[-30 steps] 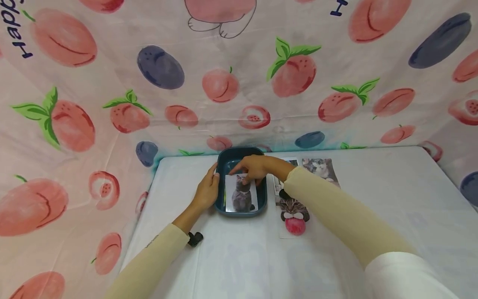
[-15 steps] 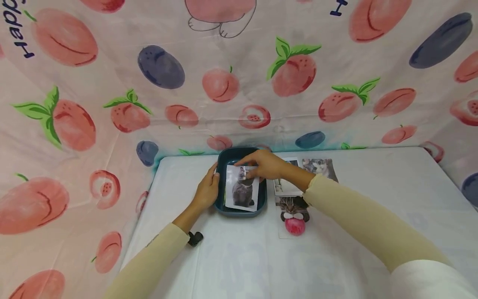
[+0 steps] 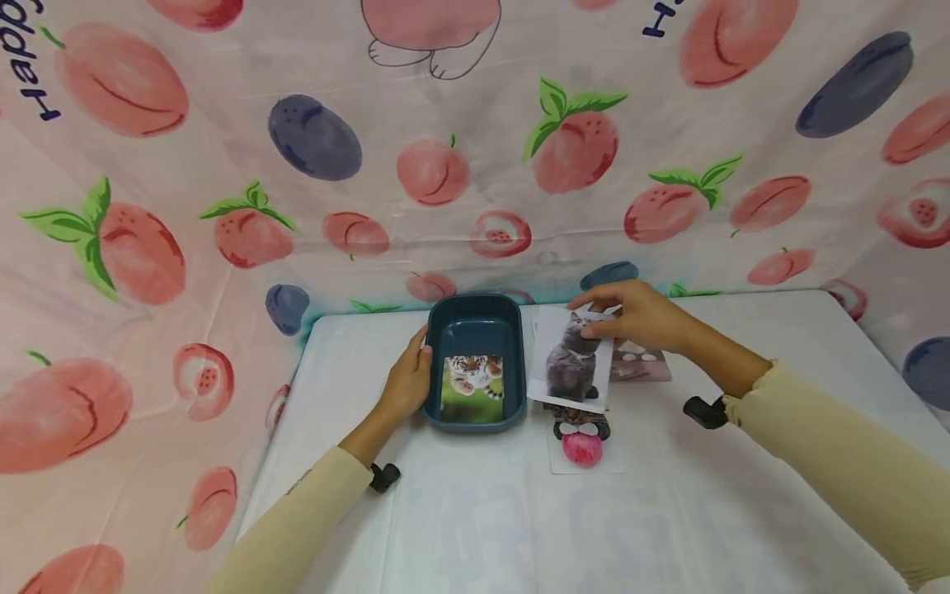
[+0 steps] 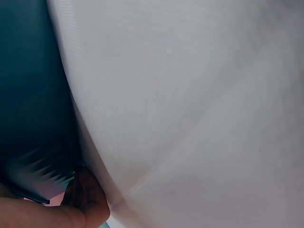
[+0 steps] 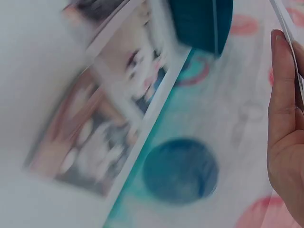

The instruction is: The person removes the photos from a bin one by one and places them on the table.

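My right hand (image 3: 646,318) pinches the photo card of a sitting grey cat (image 3: 570,367) by its upper right part, to the right of the dark teal plastic basin (image 3: 475,336). In the right wrist view, this card appears edge-on beside the fingers (image 5: 283,80). My left hand (image 3: 406,379) grips the basin's left side, its thumb near the rim and its fingers along the outer wall. Inside the basin lies a tiger photo card (image 3: 472,400). Below the grey cat card shows a tabby card with a pink ball (image 3: 582,448), its upper part hidden.
Another cat photo card (image 3: 641,365) lies on the white-covered table (image 3: 475,520), partly behind the right hand. A fruit-print cloth (image 3: 438,107) hangs behind the table and along its left side. Black wrist cameras (image 3: 705,412) show on both wrists.
My right hand has lifted the grey cat card out of the basin and carried it right, over the other cards. The tiger card is now uncovered. My left hand stays at the basin's side.
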The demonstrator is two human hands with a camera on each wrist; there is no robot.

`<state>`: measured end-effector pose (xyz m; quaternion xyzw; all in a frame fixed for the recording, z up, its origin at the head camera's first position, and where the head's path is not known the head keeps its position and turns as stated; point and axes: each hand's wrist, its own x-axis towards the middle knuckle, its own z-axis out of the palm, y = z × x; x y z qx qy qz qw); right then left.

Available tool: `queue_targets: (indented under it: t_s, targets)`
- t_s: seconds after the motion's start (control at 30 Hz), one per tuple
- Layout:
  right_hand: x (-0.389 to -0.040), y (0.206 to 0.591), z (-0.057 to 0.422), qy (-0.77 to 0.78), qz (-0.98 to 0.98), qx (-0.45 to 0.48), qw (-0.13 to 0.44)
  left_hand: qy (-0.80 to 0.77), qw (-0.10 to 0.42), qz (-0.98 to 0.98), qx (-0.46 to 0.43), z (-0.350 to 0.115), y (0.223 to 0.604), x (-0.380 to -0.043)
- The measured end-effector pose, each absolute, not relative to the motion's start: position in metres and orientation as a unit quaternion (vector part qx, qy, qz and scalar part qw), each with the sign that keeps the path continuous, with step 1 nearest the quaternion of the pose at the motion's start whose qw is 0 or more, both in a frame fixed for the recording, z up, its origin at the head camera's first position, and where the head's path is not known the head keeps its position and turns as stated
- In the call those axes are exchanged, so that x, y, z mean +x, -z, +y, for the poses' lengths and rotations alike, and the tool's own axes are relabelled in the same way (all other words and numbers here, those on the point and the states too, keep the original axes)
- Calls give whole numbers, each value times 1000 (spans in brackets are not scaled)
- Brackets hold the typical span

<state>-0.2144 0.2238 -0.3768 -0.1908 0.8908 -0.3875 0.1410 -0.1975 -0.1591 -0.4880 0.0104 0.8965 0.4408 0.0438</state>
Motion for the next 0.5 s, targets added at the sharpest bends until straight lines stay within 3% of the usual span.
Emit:
queue_targets:
  t_s: [0.5]
  targets:
    - [-175,426,313,395,885,-131,211,-442,44,896,10,-159,487,-198]
